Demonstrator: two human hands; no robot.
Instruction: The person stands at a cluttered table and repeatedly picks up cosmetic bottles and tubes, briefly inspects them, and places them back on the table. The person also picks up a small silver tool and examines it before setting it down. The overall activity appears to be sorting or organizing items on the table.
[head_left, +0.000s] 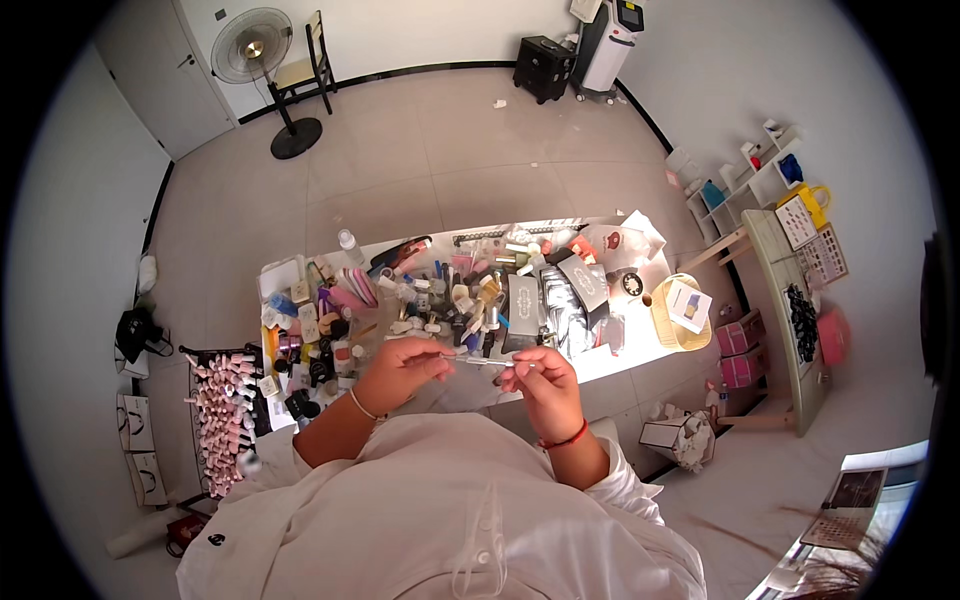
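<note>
A thin, pale pen-like tool (484, 362) stretches between my two hands above the table's near edge. My left hand (409, 367) pinches its left end with thumb and fingertips. On the other end, the fingers of my right hand (545, 386) are closed. What kind of tool it is cannot be made out. Just beyond lie many nail polish bottles and small cosmetics (442, 304) in a dense heap. Grey printed boxes (523, 306) rest to the right of that heap, beside a pile of silvery packets (562, 311).
A yellow basket (664, 319) holding a white box (688, 306) stands at the table's right end. To the left, a rack of pink bottles (225, 420) adjoins the white table (600, 361). An overfilled waste bin (664, 435) sits on the floor at right. A standing fan (296, 137) is farther back.
</note>
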